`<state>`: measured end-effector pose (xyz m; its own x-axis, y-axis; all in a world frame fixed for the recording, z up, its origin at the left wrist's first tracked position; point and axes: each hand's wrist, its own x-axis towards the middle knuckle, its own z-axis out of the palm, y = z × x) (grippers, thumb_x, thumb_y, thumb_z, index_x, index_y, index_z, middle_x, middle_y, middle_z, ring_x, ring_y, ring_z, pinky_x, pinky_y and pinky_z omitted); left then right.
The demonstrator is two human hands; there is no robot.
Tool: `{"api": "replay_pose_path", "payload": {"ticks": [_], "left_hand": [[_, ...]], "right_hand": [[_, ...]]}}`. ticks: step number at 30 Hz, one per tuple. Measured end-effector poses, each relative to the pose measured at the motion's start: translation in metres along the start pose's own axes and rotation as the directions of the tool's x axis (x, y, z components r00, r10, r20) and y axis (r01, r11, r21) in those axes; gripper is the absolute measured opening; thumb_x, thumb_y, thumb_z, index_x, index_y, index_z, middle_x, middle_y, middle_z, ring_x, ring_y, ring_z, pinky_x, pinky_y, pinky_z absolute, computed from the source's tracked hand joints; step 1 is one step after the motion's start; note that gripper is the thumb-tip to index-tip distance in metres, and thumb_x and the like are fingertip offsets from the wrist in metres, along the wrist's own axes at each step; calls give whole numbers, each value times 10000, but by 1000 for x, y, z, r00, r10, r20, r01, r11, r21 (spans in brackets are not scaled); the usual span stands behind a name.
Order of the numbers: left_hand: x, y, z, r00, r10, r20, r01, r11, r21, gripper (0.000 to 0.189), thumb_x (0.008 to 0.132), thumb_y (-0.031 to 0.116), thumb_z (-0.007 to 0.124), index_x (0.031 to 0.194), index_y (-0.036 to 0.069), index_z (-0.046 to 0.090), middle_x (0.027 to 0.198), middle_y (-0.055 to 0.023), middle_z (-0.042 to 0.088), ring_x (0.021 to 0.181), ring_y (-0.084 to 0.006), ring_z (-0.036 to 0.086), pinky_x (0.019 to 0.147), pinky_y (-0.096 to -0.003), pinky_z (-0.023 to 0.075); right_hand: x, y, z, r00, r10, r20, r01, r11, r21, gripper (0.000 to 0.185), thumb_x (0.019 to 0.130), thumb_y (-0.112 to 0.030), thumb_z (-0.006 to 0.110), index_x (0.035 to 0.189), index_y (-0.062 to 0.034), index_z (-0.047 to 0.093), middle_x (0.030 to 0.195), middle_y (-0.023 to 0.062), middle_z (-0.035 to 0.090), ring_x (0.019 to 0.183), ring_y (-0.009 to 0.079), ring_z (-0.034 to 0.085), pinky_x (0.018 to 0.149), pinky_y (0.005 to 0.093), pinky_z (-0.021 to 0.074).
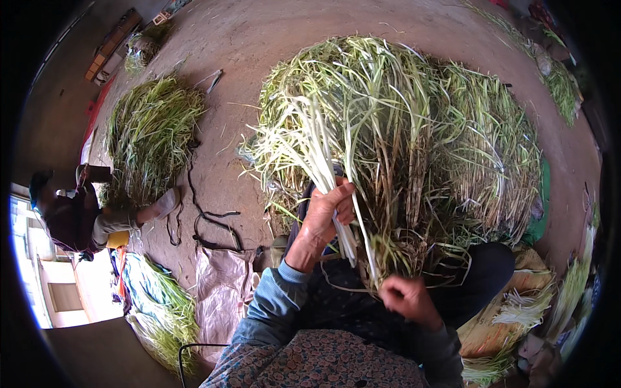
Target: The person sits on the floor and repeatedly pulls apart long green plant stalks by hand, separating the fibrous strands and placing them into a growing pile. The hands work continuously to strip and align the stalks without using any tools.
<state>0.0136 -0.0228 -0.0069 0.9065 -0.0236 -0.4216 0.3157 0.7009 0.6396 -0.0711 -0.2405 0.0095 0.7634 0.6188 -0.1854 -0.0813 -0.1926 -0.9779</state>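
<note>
My left hand (326, 211) is closed around a bunch of pale, peeled leafy stalks (318, 140). Their white lower ends poke out below my fist and their green tops fan out up and left. A single long white stalk (361, 228) passes by my left thumb and slants down to my right hand (410, 298). My right fingers are curled at its lower end, blurred by motion. In front of me lies a large heap of unpeeled stalks (402, 106), with brown, dry outer leaves and green tops.
Another stalk heap (150, 136) lies left, beside a seated person (73, 213). A black strap (194, 194) and a pinkish woven sack (223, 291) are on the floor. Pale stalks (160, 310) lie at lower left. White stalks (521, 308) rest on a tan sack (485, 334) at my right.
</note>
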Motion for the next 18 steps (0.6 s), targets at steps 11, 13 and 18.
{"api": "replay_pose_path", "payload": {"ticks": [11, 13, 18], "left_hand": [[-6, -4, -3, 997, -65, 45, 62, 996, 57, 116, 802, 113, 584, 823, 60, 483, 463, 24, 360, 344, -79, 346, 341, -223, 298], [-4, -7, -2, 996, -80, 50, 75, 993, 90, 119, 800, 115, 585, 823, 56, 483, 467, 16, 380, 337, -82, 351, 335, -220, 300], [-2, -8, 4, 998, -62, -5, 63, 992, 114, 144, 814, 155, 573, 853, 41, 496, 473, -6, 409, 329, -87, 355, 327, -224, 306]], "right_hand": [[118, -24, -32, 925, 105, -366, -7, 966, 260, 410, 842, -433, 488, 1030, -74, 547, 526, -15, 477, 379, 45, 413, 319, 183, 314], [151, -21, -30, 941, 173, -291, -46, 917, 397, 322, 846, -338, 528, 969, -42, 556, 520, -18, 474, 386, 46, 413, 332, 190, 298], [166, 0, -22, 954, 41, -297, 99, 892, 440, 176, 851, -213, 542, 836, -38, 564, 519, -10, 498, 382, 49, 434, 335, 179, 327]]}}
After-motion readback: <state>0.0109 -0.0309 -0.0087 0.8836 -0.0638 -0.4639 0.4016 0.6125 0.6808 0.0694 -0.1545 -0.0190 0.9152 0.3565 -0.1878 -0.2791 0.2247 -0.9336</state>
